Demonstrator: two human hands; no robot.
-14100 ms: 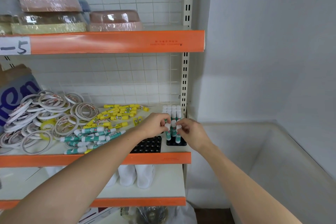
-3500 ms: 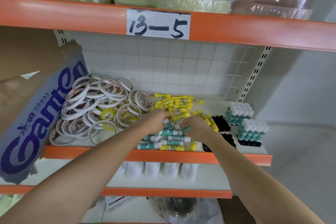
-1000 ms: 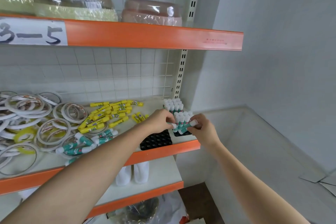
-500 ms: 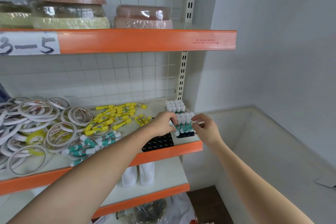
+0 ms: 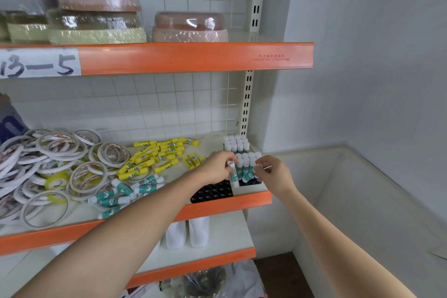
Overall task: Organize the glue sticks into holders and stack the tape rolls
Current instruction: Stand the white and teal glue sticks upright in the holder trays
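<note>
Your left hand (image 5: 216, 167) pinches green-and-white glue stick (image 5: 233, 175), frame centre, over black plastic holder (image 5: 251, 182). Your right hand (image 5: 272, 172), fingers curled, grips stick in holder. White tape rolls (image 5: 50, 159) lie loose, left of frame.

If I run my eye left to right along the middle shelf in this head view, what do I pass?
Pile of tape rolls → yellow glue sticks → empty black holder → left hand holding a green glue stick → right hand at the filled holder's sticks.
</note>
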